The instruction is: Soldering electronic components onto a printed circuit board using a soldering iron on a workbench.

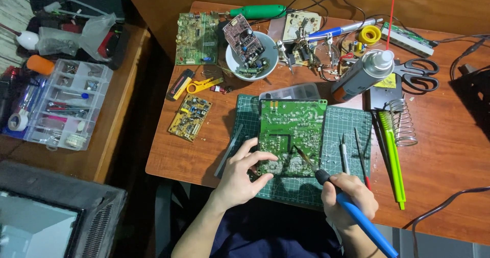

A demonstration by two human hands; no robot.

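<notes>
A green circuit board [292,130] lies solder side up on a green cutting mat [347,130]. My left hand [241,175] rests on the board's near left corner, fingers spread over its edge and pressing it down. My right hand [352,196] grips a blue-handled soldering iron [332,189]. The iron's tip touches the board near its lower middle.
A spray can [361,76], scissors [418,74], a coil iron stand [402,122] and a green tool [393,150] sit to the right. A white bowl [269,64] of parts, other circuit boards [196,37] and a yellow board [190,117] lie behind and left. A clear parts organiser [66,102] sits on the left table.
</notes>
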